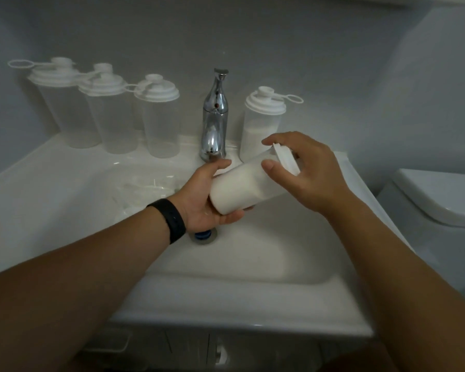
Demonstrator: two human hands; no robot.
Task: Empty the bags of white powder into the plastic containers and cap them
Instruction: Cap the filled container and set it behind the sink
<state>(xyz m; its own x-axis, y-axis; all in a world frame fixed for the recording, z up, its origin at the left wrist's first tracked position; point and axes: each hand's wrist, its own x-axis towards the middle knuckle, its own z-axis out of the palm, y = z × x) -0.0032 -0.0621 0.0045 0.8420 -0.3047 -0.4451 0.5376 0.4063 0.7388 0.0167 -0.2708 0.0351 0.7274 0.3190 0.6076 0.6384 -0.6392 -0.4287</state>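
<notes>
A plastic container full of white powder [242, 185] lies tilted on its side above the sink basin. My left hand [207, 200] grips its base from below. My right hand [304, 170] curls round its white lid [286, 158] at the upper end, thumb and fingers on either side. A second container [261, 124] stands capped and about half full of powder, right of the tap. Three empty clear containers [113, 108] with lids stand in a row at the back left. Crumpled clear plastic bags [142, 189] lie on the sink's left side.
The chrome tap [215, 116] rises at the back middle of the white sink [226, 296]. A drain [203, 236] sits under my left wrist. A white toilet [438, 200] stands to the right. Grey walls close the back.
</notes>
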